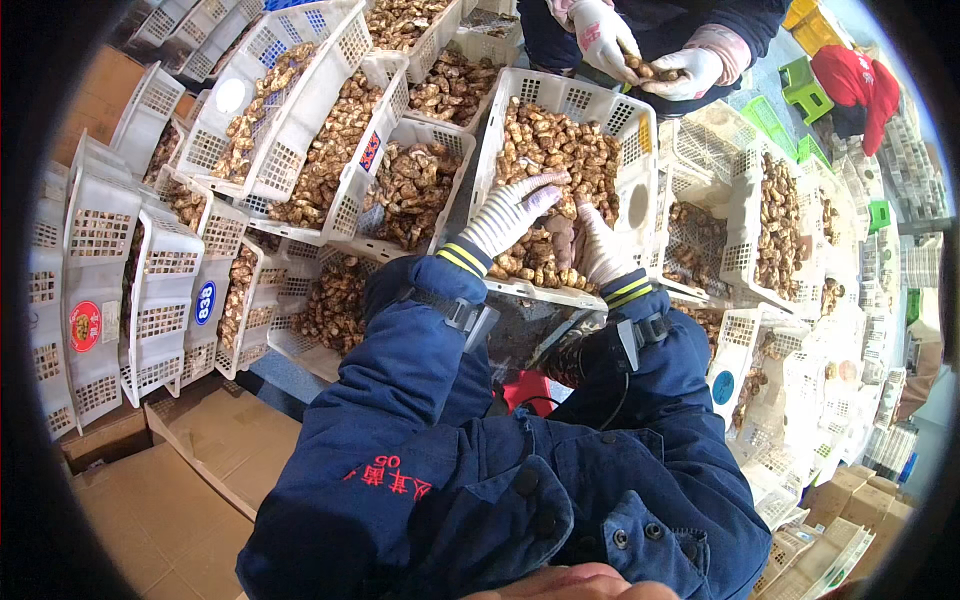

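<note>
A white plastic crate (pixel 487 165) in front of me is filled with brown, knobbly mushrooms (pixel 540 140). Over its left side reaches my left hand (pixel 512 213), in a pale striped glove, its thumb and fingers apart on top of the mushrooms. My right hand (pixel 603 248), gloved alike, lies at the crate's near right part with its fingers stretched among the mushrooms. A few mushrooms sit between the two hands; I see neither hand gripping one. The fingertips of the right hand are partly hidden.
Across the crate, a co-worker's gloved hands (pixel 655 62) hold a few mushrooms. More crates of mushrooms (pixel 415 190) crowd the left, and others (pixel 775 225) the right. Cardboard boxes (pixel 190 500) lie at lower left. A green stool (pixel 803 90) stands at far right.
</note>
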The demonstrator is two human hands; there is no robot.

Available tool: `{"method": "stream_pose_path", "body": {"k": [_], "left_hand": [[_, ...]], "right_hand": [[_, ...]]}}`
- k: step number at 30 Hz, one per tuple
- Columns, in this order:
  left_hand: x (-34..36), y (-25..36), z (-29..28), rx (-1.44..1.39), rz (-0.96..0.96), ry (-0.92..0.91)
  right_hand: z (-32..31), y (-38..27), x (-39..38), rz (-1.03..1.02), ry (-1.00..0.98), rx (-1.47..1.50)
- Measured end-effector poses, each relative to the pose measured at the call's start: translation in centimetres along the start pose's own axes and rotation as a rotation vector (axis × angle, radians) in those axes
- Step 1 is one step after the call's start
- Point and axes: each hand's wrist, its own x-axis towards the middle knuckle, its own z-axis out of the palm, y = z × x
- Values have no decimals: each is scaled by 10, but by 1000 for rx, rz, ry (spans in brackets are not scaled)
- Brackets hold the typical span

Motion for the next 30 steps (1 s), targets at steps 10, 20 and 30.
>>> {"method": "stream_pose_path", "body": {"k": [10, 20, 30], "left_hand": [[-4, 16, -1, -101, -210, 10], [-1, 6, -3, -45, -293, 99], [-1, 13, -4, 261, -145, 119]], "right_hand": [[0, -1, -3, -22, -7, 19], [-8, 2, 1, -73, -98, 81], [-8, 1, 3, -70, -25, 59]]}}
